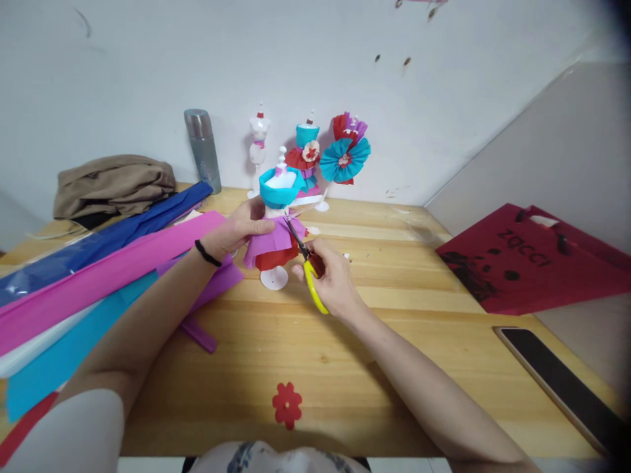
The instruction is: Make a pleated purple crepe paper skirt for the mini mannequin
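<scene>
The left hand (246, 226) pinches the dress form (280, 187) at its waist, just twelve o'clock of centre; the right grips the scissors (315, 286) by the yellow handles. Its purple paper skirt (276, 235) looks light, easily torn: best steadied by the torso.

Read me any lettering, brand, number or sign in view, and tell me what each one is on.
"zacci", on the red bag at the right; the second letter could also be a q.
Grey bottle: a faint marking, too small and blurred to read.
I can make out no other words, numbers or signs.
</scene>
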`<action>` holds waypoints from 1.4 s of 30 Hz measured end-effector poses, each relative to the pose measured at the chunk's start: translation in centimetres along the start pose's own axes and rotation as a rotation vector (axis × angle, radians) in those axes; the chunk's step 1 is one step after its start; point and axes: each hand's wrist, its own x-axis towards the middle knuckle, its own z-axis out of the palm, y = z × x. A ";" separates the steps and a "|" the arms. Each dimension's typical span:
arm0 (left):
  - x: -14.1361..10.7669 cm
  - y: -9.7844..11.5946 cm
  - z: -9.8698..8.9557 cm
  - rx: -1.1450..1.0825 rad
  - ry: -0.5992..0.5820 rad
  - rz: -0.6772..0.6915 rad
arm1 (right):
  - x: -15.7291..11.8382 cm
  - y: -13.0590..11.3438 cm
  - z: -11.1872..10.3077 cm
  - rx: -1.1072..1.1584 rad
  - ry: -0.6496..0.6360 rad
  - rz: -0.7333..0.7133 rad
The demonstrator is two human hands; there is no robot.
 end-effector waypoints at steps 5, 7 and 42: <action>-0.1 0.1 0.1 0.008 0.012 -0.014 | -0.1 -0.2 0.1 0.051 -0.014 0.027; -0.1 0.2 0.2 0.002 0.026 -0.030 | -0.2 -0.1 0.2 0.071 -0.025 0.039; 0.0 0.6 0.5 0.006 -0.002 -0.049 | -0.8 0.0 0.4 0.360 -0.152 0.135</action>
